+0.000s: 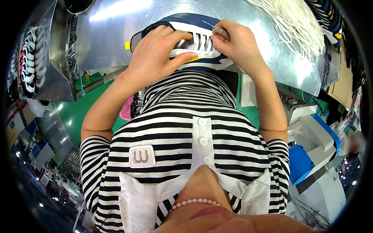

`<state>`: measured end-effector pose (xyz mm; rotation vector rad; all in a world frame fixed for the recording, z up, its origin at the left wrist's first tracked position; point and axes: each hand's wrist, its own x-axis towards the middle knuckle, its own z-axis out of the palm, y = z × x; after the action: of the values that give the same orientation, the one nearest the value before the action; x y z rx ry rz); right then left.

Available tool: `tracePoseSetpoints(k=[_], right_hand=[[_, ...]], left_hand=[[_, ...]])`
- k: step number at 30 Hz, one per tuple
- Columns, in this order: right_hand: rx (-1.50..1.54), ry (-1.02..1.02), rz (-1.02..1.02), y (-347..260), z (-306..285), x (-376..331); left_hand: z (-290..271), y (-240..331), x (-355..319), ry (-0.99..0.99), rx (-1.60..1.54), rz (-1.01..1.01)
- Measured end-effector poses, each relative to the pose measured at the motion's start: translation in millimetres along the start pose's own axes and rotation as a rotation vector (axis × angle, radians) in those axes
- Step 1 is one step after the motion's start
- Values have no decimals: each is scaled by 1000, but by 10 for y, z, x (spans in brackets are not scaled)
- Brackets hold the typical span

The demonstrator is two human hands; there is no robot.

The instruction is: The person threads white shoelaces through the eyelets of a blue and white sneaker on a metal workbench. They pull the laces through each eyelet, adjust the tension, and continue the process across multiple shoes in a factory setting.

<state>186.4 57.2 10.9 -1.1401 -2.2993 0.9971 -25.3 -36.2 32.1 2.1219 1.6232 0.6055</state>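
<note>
A navy, white and yellow sneaker [182, 22] lies on the metal worktop, its toe to the right and a yellow tab at its heel. White laces [203, 43] cross its tongue in several rows. My left hand [155, 48] grips the shoe at its opening, fingers reaching in over the collar and thumb on the near side. In my right hand [235, 40] is an awl-like tool [222, 32] with a pale, wrapped handle; its thin metal shaft points up and left over the shoe. The right thumb and fingertips are at the laces nearest the toe.
A large bundle of loose white laces [293, 23] lies on the metal worktop [105, 39] at the right. More shoes stand in a row [29, 62] at the far left, and others [330, 19] at the far right. A blue and white machine [314, 143] is at my right side.
</note>
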Motion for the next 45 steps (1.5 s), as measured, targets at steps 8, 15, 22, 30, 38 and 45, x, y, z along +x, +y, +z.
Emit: tracePoseSetpoints(k=[8, 15, 22, 30, 38, 45], right_hand=[[-7, 203, -71, 99, 138, -148], [66, 197, -56, 131, 132, -279], [472, 295, 177, 172, 137, -309], [501, 465, 165, 128, 301, -325], [470, 478, 95, 61, 511, -180], [701, 378, 115, -197, 569, 245]], left_hand=[[-13, -60, 7, -33, 24, 50], [0, -92, 34, -31, 29, 76], [-98, -151, 7, -119, 27, 125], [-4, -142, -573, 405, 152, 231], [500, -146, -966, 882, -643, -253], [5, -410, -857, 460, -2094, -712]])
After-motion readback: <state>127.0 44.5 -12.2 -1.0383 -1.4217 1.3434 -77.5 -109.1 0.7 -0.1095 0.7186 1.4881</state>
